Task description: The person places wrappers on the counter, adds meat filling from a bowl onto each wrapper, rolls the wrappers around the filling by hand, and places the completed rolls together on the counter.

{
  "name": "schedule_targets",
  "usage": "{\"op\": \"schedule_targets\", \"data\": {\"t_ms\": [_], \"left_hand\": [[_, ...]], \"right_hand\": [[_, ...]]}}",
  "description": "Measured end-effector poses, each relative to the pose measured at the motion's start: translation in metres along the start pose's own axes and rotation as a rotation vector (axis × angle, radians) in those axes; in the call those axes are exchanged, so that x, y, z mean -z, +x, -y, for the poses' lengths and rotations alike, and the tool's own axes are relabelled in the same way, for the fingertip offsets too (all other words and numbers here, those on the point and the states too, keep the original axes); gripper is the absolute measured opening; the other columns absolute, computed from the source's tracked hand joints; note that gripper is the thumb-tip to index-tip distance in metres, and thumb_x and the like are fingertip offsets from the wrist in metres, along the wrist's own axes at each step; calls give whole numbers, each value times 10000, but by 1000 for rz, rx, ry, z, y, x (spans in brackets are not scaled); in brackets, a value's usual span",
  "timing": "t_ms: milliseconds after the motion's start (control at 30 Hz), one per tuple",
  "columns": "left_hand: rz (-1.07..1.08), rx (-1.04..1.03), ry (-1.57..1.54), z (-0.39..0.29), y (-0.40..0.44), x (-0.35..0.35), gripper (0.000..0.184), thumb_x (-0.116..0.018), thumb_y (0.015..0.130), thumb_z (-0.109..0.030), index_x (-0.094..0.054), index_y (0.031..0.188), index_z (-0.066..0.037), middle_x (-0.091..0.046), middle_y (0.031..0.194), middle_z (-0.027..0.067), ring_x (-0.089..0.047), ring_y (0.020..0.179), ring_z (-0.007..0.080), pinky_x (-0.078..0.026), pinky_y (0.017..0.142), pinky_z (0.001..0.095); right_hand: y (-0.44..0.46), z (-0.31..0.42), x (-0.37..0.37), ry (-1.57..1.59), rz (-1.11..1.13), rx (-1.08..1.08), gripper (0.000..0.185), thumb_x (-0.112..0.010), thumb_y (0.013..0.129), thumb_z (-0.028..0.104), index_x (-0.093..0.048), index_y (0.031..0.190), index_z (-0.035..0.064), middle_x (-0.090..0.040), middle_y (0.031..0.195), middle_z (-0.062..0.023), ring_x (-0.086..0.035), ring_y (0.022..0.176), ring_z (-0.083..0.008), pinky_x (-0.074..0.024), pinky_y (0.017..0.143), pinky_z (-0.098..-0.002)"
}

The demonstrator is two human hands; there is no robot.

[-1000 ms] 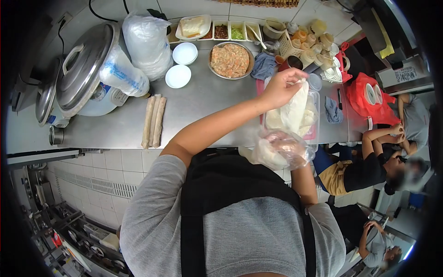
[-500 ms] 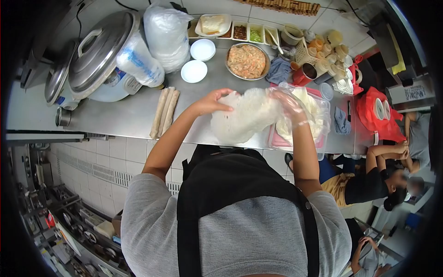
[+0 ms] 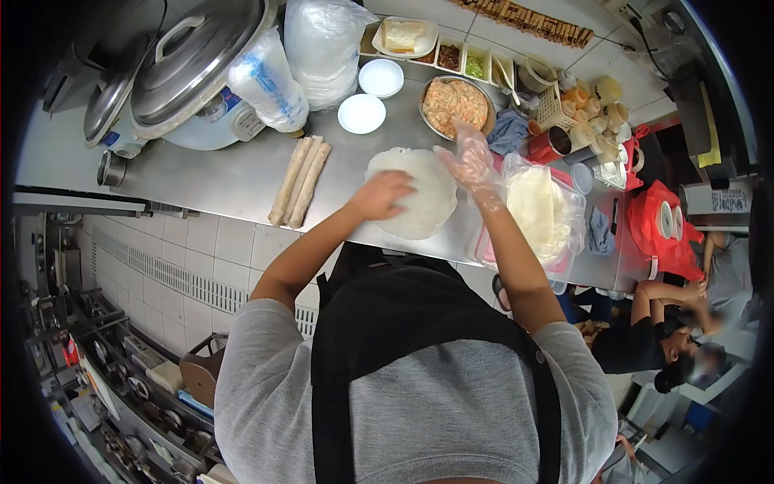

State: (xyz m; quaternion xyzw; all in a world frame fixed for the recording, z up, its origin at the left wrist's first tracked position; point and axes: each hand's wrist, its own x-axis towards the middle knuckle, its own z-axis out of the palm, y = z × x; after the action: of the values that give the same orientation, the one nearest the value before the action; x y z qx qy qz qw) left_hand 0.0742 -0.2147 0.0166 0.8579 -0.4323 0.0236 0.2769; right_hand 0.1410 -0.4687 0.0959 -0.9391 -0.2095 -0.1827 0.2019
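Observation:
A thin round white wrapper lies flat on the steel counter in front of me. My left hand, bare and slightly blurred, rests on its left part with the fingers stretched out. Beyond the wrapper's right edge is my right hand in a clear plastic glove, open, fingers pointing towards a metal bowl of orange-flecked filling. To the right, a stack of pale wrappers sits in clear plastic on a pink-edged tray. Three long rolled wrappers lie side by side on the left.
Two white bowls stand behind the wrapper. Large lidded pots and a plastic bag fill the back left. Condiment containers, a blue cloth and bottles line the back. Another person is at the right.
The wrapper, held up between both hands before, now lies flat on the counter. My right hand has let go and moved left, nearer the filling bowl. The view has shifted slightly.

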Motion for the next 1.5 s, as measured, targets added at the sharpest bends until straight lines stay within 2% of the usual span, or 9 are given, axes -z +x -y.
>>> {"op": "schedule_targets", "data": {"t_ms": [133,200,533,633,800,933,1000,1200,1500], "left_hand": [[55,-20,68,-24,-3,-18,595,-675,826,-440,-557,1320,-130,-468,1424,147,-416,1337,335,-316,1094,543],[16,83,115,-31,-4,-20,621,-664,828,-480,-555,1329,-129,-437,1437,161,-389,1346,344,-320,1079,531],[-171,379,103,-50,27,-19,451,-669,841,-353,-596,1208,-101,-488,1366,138,-431,1269,342,-354,1016,481],[-137,385,47,-34,48,-22,407,-659,836,-237,-597,1217,-106,-521,1332,101,-444,1253,318,-367,1010,496],[-183,-11,317,-2,94,-64,495,-661,769,-101,-602,1259,-133,-574,1254,64,-468,1231,267,-344,1047,548],[177,63,313,-4,119,-48,431,-662,756,-85,-665,1176,-178,-593,1206,40,-484,1199,249,-349,1040,544],[378,174,182,-7,124,-35,260,-660,752,-78,-709,976,-200,-597,1085,14,-498,1149,246,-363,1006,538],[114,211,-38,-7,115,-25,158,-716,713,-66,-585,770,-132,-554,935,35,-539,1043,279,-438,869,466],[-150,333,-289,-2,74,-54,265,-751,745,-51,-595,948,-120,-570,1011,93,-558,1002,331,-461,877,405]], "right_hand": [[48,11,-8,-188,162,174,730,-667,868,362,-393,1431,-15,-545,1324,-235,-507,1244,-387,-407,1055,-447],[64,13,-11,-131,590,-97,717,-654,878,351,-371,1441,10,-547,1318,-225,-511,1248,-373,-410,1058,-445],[76,9,8,-114,638,-59,595,-673,858,344,-509,1332,24,-580,1251,-229,-553,1199,-368,-439,1015,-447],[66,33,32,-159,412,-78,545,-684,847,343,-568,1258,5,-616,1180,-247,-574,1157,-370,-447,986,-455],[29,13,35,108,2,-205,498,-694,847,331,-609,1192,-18,-684,1005,-226,-636,951,-415,-507,845,-468],[-28,-21,6,178,97,-281,423,-694,843,273,-621,1149,-9,-697,929,-193,-671,872,-373,-539,767,-444],[-57,-27,-5,453,348,-533,407,-742,803,269,-630,1096,10,-703,925,-156,-682,839,-286,-542,738,-390],[-78,-5,-23,830,424,-672,378,-799,750,334,-636,932,45,-691,863,-98,-634,759,-160,-522,701,-333],[-97,-9,-31,274,345,-760,255,-646,790,289,-649,865,45,-673,866,-189,-647,819,-359,-487,743,-434]]}}
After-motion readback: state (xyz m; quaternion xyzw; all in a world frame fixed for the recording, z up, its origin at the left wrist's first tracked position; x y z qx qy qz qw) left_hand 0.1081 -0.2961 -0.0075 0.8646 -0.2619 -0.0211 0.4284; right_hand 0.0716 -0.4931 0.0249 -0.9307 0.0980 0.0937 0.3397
